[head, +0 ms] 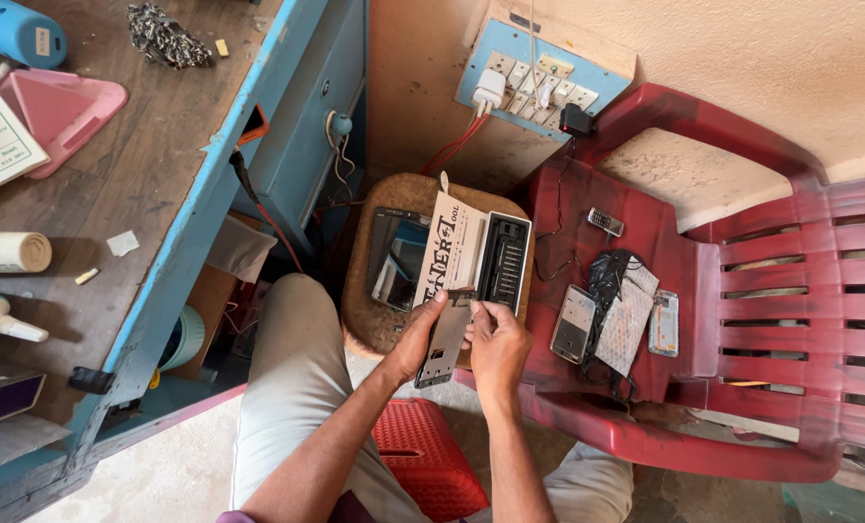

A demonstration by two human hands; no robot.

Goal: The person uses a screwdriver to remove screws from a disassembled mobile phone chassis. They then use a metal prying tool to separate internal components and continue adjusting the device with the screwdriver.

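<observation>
1. The left hand (415, 341) is closed around the left edge of the grey panel (445, 341), thumb on its top corner. Keep this grip firm and steady.
2. The right hand (498, 347) pinches the panel's upper right edge with thumb and forefinger. Work with the fingertips only.
3. The panel sits upright between both hands, just near of the tool case (476, 254) on the round stool (374, 320). Hold it over the stool, so loose parts land there.

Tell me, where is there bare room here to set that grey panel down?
Bare wood on the workbench between the pink tray and the blue edge. The red chair seat's right side is free. The stool under the toolkit box is crowded.
</observation>
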